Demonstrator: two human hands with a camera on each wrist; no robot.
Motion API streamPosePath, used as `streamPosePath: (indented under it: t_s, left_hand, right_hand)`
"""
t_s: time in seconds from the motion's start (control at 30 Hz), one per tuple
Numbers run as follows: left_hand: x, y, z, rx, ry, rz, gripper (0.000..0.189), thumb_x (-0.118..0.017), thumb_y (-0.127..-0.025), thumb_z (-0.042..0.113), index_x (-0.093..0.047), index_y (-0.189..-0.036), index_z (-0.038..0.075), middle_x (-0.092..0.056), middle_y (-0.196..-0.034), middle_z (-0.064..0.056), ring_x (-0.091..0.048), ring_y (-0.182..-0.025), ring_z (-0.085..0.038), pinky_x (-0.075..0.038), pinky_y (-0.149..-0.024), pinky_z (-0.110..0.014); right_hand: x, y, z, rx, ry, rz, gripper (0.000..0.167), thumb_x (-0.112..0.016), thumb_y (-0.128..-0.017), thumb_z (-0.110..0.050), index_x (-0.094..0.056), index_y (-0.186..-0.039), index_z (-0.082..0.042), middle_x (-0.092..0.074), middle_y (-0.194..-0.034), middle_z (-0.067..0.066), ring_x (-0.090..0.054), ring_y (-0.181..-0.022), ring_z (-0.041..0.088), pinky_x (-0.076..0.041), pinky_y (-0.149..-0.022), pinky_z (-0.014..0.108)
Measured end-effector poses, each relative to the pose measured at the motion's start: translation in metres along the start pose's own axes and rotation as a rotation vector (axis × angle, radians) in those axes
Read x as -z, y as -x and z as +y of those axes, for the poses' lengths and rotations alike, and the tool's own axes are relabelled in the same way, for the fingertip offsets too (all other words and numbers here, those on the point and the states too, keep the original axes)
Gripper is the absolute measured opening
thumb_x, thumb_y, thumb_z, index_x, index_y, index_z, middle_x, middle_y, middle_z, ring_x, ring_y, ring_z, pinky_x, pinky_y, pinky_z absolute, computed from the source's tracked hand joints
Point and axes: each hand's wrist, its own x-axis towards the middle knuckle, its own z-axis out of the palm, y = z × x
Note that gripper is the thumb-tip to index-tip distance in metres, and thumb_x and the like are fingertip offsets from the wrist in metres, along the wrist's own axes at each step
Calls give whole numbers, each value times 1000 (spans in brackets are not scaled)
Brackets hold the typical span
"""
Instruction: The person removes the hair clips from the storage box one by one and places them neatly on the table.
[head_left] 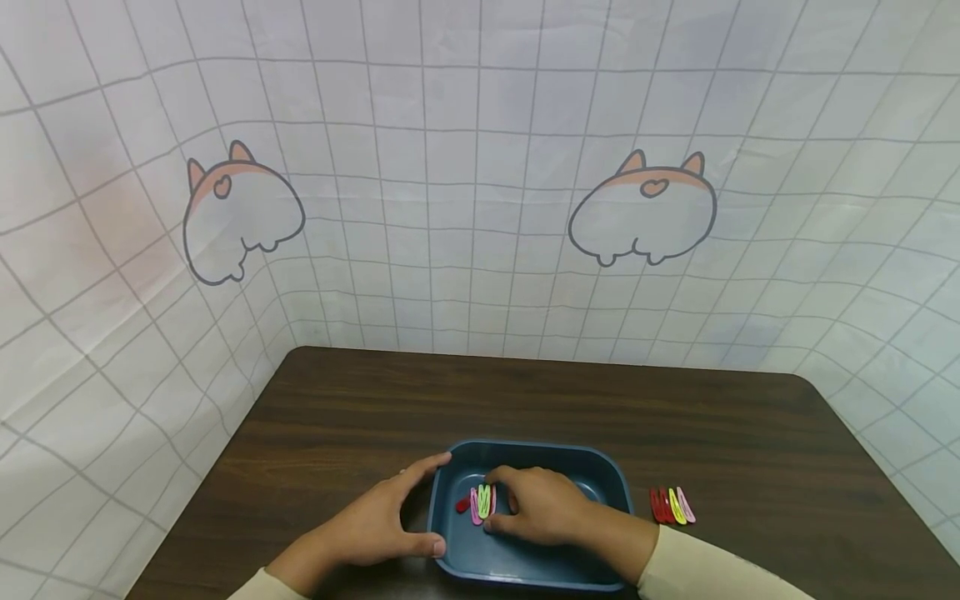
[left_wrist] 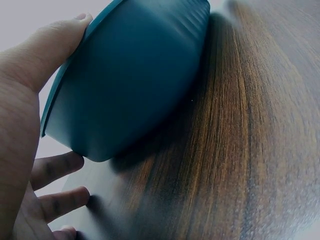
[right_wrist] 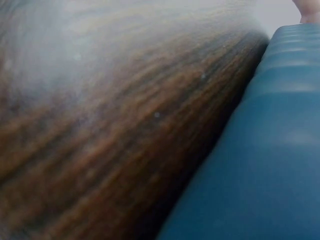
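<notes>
A blue plastic tray (head_left: 525,571) stands on the table near its front edge. My left hand (head_left: 378,521) is spread along the tray's left end, index fingertip at the far corner and thumb on the rim. In the left wrist view the thumb (left_wrist: 60,42) lies on the rim, other fingers loosely extended below. My right hand (head_left: 546,507) reaches inside and pinches a pink hair clip (head_left: 493,500) between thumb and index finger. Beside it lie a light green hair clip (head_left: 483,502), another pink hair clip (head_left: 476,507) and a red hair clip (head_left: 462,505).
Right of the tray, red hair clips (head_left: 660,506), a yellow hair clip (head_left: 677,507) and a pink hair clip (head_left: 686,505) lie in a row on the dark wooden table (head_left: 525,396). A white grid-patterned curtain (head_left: 465,208) encloses the back and sides.
</notes>
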Motion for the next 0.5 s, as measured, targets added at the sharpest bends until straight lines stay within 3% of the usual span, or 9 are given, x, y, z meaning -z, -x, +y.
streamPosePath:
  t_s: [0.5]
  left_hand:
    - [0, 0, 1, -7, 4, 1, 96, -82, -84, 53, -25, -161, 40, -40, -159, -7, -40, -141, -39, -33, -107, -71]
  right_hand:
    - [1, 0, 0, -31, -41, 3, 59, -76, -87, -53, -63, -131, -16, -53, -67, -11, -49, -53, 6, -38, -46, 26]
